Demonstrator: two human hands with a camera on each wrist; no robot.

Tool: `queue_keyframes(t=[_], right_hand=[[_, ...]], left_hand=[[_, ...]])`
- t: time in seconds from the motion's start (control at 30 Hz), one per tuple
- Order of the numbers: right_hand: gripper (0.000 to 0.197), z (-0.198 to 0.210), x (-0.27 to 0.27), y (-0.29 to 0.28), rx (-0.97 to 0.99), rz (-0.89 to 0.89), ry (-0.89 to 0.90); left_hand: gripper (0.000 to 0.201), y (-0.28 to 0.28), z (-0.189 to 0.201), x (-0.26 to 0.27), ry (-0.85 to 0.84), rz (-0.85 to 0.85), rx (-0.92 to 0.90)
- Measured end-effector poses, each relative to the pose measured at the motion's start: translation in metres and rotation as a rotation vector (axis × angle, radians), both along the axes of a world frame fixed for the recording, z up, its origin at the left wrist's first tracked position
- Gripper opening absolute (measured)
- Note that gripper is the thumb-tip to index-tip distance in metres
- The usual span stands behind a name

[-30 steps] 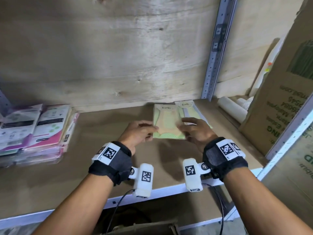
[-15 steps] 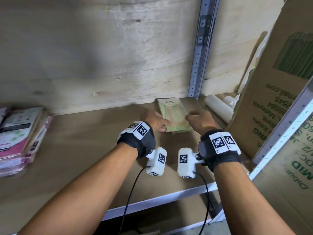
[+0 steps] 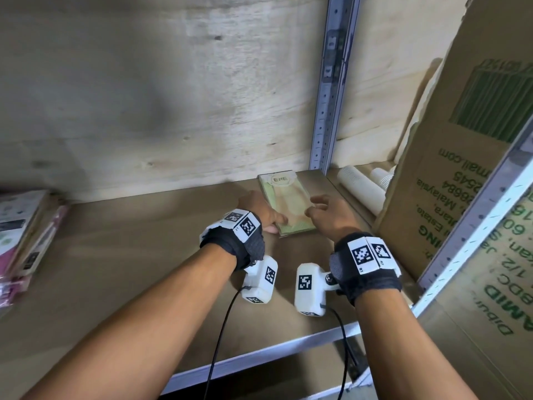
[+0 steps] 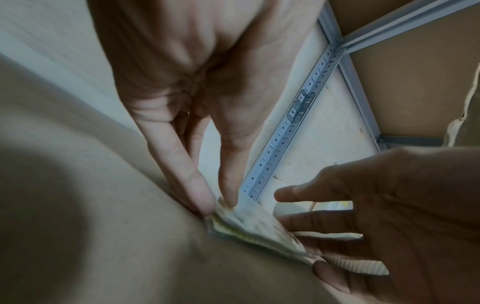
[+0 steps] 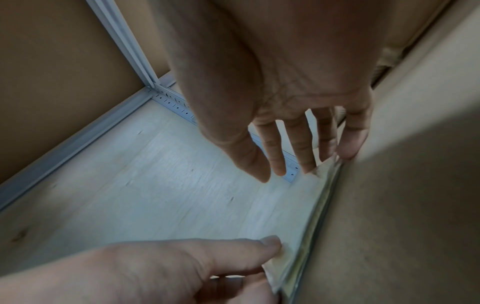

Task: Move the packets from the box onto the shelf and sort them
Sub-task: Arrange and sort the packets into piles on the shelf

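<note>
A stack of pale green packets point(image 3: 284, 203) lies flat on the brown shelf board point(image 3: 129, 255), close to the back right corner. My left hand point(image 3: 274, 223) presses straight fingers against the stack's left near corner, thumb resting on top; the left wrist view shows that hand point(image 4: 221, 197) at the packets point(image 4: 249, 226). My right hand point(image 3: 315, 206) hovers at the stack's right edge, fingers spread and straight. In the right wrist view the fingertips of that hand point(image 5: 298, 164) just touch the packet edge point(image 5: 328, 181). Neither hand grips anything.
A pile of pink and white packets point(image 3: 23, 235) sits at the shelf's left end. A grey slotted upright point(image 3: 328, 96) stands behind the green stack. White rolls point(image 3: 360, 186) and a tall printed cardboard box point(image 3: 461, 183) fill the right side. The shelf's metal front rail point(image 3: 259, 356) runs below my wrists.
The two fanned green packets were squared into one stack and slid back and right toward the upright. Both hands moved with them; the right hand's fingers have loosened.
</note>
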State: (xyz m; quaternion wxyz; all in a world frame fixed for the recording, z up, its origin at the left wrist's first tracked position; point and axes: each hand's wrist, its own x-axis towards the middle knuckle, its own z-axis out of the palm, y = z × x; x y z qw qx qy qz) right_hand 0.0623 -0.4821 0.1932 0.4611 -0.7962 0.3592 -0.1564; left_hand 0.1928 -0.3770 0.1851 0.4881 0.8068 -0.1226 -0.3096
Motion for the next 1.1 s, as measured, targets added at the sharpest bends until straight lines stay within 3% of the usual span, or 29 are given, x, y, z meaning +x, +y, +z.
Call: queue_keyframes(t=[0.2, 0.3, 0.37, 0.47, 0.57, 0.73, 0.97, 1.1], right_hand=[[0.042, 0.012, -0.003, 0.006, -0.081, -0.013, 0.048], [0.034, 0.027, -0.007, 0.014, -0.154, -0.038, -0.005], [0.025, 0.035, -0.01, 0.023, -0.098, -0.002, -0.07], [0.019, 0.045, -0.013, 0.055, 0.099, 0.118, -0.17], [0.018, 0.049, -0.015, 0.099, 0.132, 0.302, -0.187], [0.013, 0.047, -0.011, 0.18, 0.253, 0.523, -0.187], [0.011, 0.037, 0.061, 0.274, 0.282, 0.665, -0.059], [0.012, 0.041, 0.111, 0.327, 0.264, 0.699, -0.005]], left_hand=[[0.043, 0.019, 0.005, 0.001, -0.124, 0.037, 0.027], [0.065, 0.051, 0.022, 0.005, -0.148, 0.081, -0.01], [0.051, 0.08, 0.035, 0.004, -0.166, 0.148, -0.104], [0.023, 0.145, 0.048, -0.003, -0.221, 0.257, -0.226], [0.024, 0.219, 0.049, -0.012, -0.299, 0.318, -0.196], [0.019, 0.319, 0.052, -0.027, -0.28, 0.417, -0.198], [0.008, 0.41, 0.069, -0.003, -0.336, 0.592, -0.199], [0.012, 0.454, 0.068, 0.025, -0.383, 0.656, -0.178]])
